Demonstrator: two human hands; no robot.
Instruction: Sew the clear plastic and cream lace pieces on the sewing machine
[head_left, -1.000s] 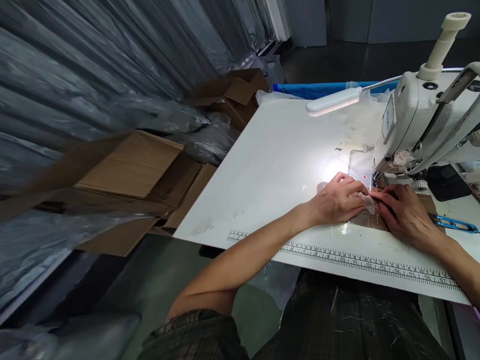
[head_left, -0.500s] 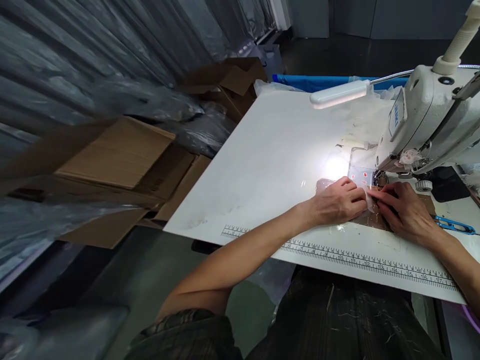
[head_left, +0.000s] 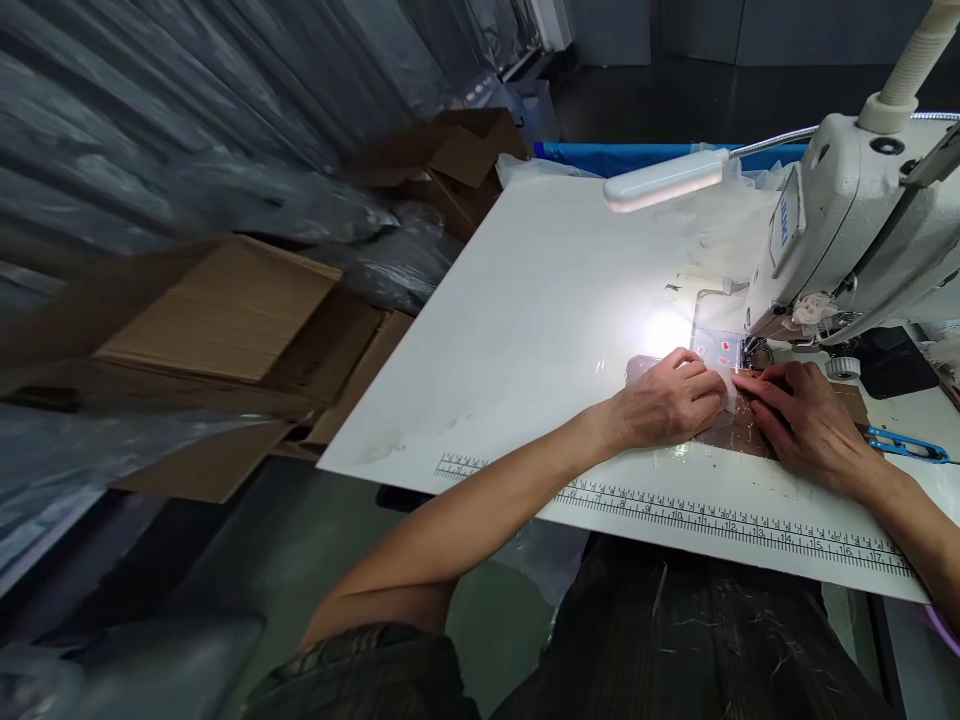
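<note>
Across the upper left, grey draped sheeting (head_left: 172, 130) in long folds. Through the middle, a white sewing table (head_left: 517, 290), with ruler markings (head_left: 720, 523) along the near edge. To its left, an open cardboard box (head_left: 217, 315) with flaps spread, and a second cardboard box (head_left: 465, 160) farther back. At right on the tabletop, a white industrial sewing machine (head_left: 832, 205), its presser foot (head_left: 747, 352) just beyond the fingers. Flat beneath the right hand (head_left: 814, 425), a brown sheet (head_left: 742, 437), reaching toward the left hand (head_left: 666, 402). Left fingers bent, drawn together and clamped on sheer white fabric (head_left: 726, 392). Opposite, right index finger stretched out to touch the same fabric, thumb apart below; cannot tell whether pinching or only pressing. Beyond both, a white bar lamp (head_left: 664, 180) on a flexible metal neck. Between the two hands, at left fingertips and right index fingertip, the fabric, near the presser foot. Beside the right wrist, blue thread snips (head_left: 907, 445). Smallest, red spots (head_left: 725, 345) just past the left fingers.
</note>
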